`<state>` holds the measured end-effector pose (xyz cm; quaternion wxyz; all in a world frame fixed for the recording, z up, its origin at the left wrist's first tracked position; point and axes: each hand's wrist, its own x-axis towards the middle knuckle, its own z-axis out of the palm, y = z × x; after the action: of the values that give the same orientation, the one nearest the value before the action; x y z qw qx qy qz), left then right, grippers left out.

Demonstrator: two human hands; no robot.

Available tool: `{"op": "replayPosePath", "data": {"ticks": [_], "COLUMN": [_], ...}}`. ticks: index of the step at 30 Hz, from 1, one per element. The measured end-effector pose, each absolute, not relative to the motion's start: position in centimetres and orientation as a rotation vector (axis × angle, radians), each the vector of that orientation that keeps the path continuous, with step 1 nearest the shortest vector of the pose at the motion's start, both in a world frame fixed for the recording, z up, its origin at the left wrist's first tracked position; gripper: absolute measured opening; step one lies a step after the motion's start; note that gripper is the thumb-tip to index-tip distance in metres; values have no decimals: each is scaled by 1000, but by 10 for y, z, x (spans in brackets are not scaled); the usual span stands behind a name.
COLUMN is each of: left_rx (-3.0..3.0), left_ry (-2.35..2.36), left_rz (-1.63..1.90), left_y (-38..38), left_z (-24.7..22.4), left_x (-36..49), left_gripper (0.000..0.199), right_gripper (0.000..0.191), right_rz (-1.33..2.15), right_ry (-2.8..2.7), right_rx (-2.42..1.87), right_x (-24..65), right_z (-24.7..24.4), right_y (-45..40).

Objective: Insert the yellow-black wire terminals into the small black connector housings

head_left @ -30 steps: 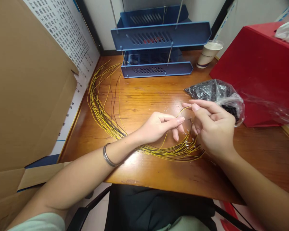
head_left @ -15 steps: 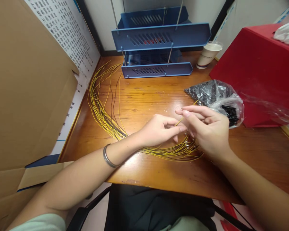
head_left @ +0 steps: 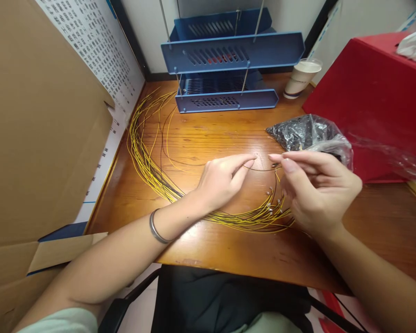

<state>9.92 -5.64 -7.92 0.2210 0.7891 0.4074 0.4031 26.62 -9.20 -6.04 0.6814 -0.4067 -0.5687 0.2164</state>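
Note:
My left hand (head_left: 225,175) pinches a thin dark wire (head_left: 261,169) between thumb and fingertips. That wire runs right to my right hand (head_left: 315,185), whose thumb and forefinger are closed on its end, beside a small dark piece (head_left: 275,165). Below both hands a long bundle of yellow and dark wires (head_left: 242,221) curves over the wooden table, its near ends carrying small shiny tips. The bundle passes under my left forearm and bends up towards the back left. Behind my right hand lies a clear plastic bag (head_left: 298,132) with black pieces in it.
A blue two-tier rack (head_left: 229,101) stands at the back, with a paper cup (head_left: 298,81) to its right. At the right is a large red box (head_left: 374,106). Cardboard (head_left: 48,129) rises on the left. The wooden table's (head_left: 208,259) front edge is near my lap.
My hands have moved apart, the right one to the right and the left one slightly left and up. A dark wire now spans between them, where a yellow one showed before.

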Motion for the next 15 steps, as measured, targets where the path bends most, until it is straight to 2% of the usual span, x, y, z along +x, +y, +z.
{"op": "replayPosePath", "data": {"ticks": [4, 7, 13, 15], "left_rx": [2248, 2287, 2269, 2302], "left_ry": [1051, 1067, 1267, 1306], "left_rz": [1348, 1373, 901, 748], "left_y": [-54, -53, -57, -58], "left_z": [-77, -77, -72, -68], "left_x": [99, 98, 99, 100], "left_gripper": [25, 23, 23, 35], "right_gripper": [17, 17, 17, 16], "right_rz": [453, 449, 484, 495], "right_ry": [-1361, -1362, -1311, -1272], "right_rx": [-856, -888, -1007, -1039], "right_x": [266, 267, 266, 266], "right_z": [-59, -58, -59, -59], "right_y": [-95, -95, -90, -87]}}
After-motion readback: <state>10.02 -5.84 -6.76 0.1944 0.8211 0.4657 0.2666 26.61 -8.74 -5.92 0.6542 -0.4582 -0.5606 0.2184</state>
